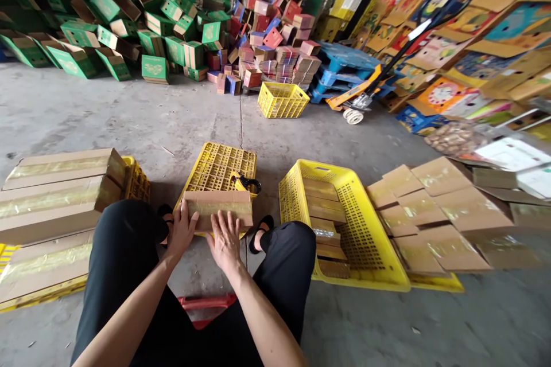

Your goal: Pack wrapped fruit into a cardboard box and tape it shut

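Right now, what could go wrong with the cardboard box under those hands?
The cardboard box sits at the near edge of the upturned yellow crate. If the left hand and right hand press unevenly, it might slide off. The tape dispenser lies just behind it, and a hand reaching back could catch on it. The cardboard stack on the left might tip if bumped.
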`<state>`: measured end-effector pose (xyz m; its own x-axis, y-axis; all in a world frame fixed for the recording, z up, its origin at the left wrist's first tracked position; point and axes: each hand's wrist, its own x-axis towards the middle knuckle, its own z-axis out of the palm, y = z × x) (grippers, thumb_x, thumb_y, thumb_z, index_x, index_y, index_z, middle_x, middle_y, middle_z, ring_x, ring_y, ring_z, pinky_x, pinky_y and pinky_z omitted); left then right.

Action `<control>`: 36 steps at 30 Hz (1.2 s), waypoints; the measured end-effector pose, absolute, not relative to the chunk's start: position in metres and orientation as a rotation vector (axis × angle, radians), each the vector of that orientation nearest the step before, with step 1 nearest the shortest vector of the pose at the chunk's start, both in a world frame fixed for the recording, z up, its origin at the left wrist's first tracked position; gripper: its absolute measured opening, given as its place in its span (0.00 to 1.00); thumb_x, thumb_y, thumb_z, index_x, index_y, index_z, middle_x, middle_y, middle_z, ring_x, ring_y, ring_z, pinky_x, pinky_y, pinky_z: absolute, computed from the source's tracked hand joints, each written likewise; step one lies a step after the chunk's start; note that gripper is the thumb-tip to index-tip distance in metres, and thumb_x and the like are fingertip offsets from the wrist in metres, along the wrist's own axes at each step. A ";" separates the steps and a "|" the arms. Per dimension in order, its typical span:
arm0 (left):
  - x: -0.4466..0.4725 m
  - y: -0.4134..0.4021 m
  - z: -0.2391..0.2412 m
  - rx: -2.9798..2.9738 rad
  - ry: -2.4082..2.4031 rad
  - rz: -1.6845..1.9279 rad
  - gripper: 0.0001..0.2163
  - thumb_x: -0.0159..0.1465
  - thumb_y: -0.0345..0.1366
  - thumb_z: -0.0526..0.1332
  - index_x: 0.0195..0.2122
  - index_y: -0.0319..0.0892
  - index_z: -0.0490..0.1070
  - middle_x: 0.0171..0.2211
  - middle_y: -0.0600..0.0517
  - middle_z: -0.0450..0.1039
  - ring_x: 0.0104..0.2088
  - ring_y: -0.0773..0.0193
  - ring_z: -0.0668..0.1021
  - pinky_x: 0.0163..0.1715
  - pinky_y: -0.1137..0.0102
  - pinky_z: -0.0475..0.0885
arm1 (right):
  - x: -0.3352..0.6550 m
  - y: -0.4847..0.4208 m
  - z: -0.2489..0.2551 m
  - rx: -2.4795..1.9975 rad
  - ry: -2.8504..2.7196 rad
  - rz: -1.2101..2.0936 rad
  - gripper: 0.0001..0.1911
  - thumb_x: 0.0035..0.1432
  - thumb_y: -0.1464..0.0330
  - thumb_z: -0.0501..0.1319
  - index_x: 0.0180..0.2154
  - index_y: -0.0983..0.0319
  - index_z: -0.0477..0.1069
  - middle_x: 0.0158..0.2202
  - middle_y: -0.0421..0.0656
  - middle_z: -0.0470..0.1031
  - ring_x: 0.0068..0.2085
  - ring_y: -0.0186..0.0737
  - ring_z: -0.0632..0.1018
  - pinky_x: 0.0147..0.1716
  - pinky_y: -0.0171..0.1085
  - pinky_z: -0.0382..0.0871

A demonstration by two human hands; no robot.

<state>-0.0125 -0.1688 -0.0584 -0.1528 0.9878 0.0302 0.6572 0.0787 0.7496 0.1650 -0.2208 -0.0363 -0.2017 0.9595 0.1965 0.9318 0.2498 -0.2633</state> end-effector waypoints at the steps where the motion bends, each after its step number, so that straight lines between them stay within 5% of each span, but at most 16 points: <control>1: -0.013 -0.169 -0.058 1.620 1.862 0.868 0.34 0.76 0.51 0.52 0.79 0.42 0.49 0.76 0.36 0.53 0.74 0.41 0.61 0.69 0.47 0.65 | 0.164 -0.221 -0.035 -1.723 -2.225 0.139 0.30 0.75 0.59 0.58 0.74 0.55 0.61 0.76 0.46 0.60 0.77 0.62 0.56 0.73 0.67 0.52; 8: -0.015 -0.169 -0.060 1.629 1.849 0.892 0.34 0.75 0.51 0.54 0.79 0.44 0.50 0.76 0.38 0.53 0.75 0.43 0.60 0.70 0.48 0.64 | 0.202 -0.213 -0.036 -2.034 -1.871 0.139 0.31 0.78 0.57 0.49 0.74 0.65 0.61 0.75 0.57 0.61 0.75 0.61 0.62 0.71 0.66 0.58; 12: -0.015 -0.168 -0.060 1.599 1.837 0.907 0.34 0.76 0.51 0.52 0.79 0.42 0.49 0.77 0.37 0.53 0.76 0.43 0.59 0.71 0.46 0.62 | 0.234 -0.200 -0.049 -1.988 -1.668 0.250 0.37 0.78 0.52 0.44 0.71 0.73 0.64 0.71 0.63 0.66 0.71 0.57 0.70 0.66 0.54 0.70; 19: -0.011 -0.162 -0.061 1.366 1.820 0.970 0.39 0.76 0.54 0.50 0.79 0.33 0.44 0.78 0.33 0.49 0.78 0.43 0.54 0.75 0.48 0.51 | 0.257 -0.172 -0.049 -1.921 -1.549 0.382 0.34 0.73 0.51 0.50 0.66 0.67 0.73 0.58 0.57 0.82 0.55 0.55 0.84 0.57 0.48 0.77; 25: -0.022 -0.158 -0.066 1.236 1.752 1.019 0.36 0.74 0.58 0.53 0.75 0.41 0.59 0.74 0.37 0.61 0.76 0.43 0.61 0.74 0.48 0.55 | 0.259 -0.164 -0.039 -1.896 -1.510 0.390 0.33 0.72 0.50 0.53 0.65 0.64 0.76 0.51 0.56 0.85 0.49 0.58 0.85 0.51 0.51 0.79; 32: -0.016 -0.162 -0.071 1.130 1.615 1.124 0.29 0.76 0.57 0.51 0.69 0.44 0.68 0.71 0.42 0.69 0.74 0.47 0.66 0.73 0.49 0.61 | 0.265 -0.184 0.010 -1.713 -1.548 0.282 0.31 0.74 0.55 0.54 0.72 0.60 0.65 0.62 0.53 0.78 0.61 0.51 0.79 0.57 0.45 0.78; 36: 0.010 -0.158 -0.082 1.171 1.580 1.065 0.33 0.77 0.58 0.45 0.70 0.37 0.66 0.71 0.35 0.66 0.73 0.45 0.66 0.71 0.46 0.64 | 0.261 -0.193 0.059 -1.605 -1.783 0.131 0.36 0.74 0.56 0.58 0.77 0.58 0.56 0.71 0.51 0.70 0.70 0.54 0.70 0.68 0.52 0.69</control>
<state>0.0100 -0.1576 -0.0819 -0.1741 0.9728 -0.1528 0.2237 0.1902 0.9559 0.2610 -0.1925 0.0586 0.0373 0.8990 0.4364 0.8253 0.2185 -0.5207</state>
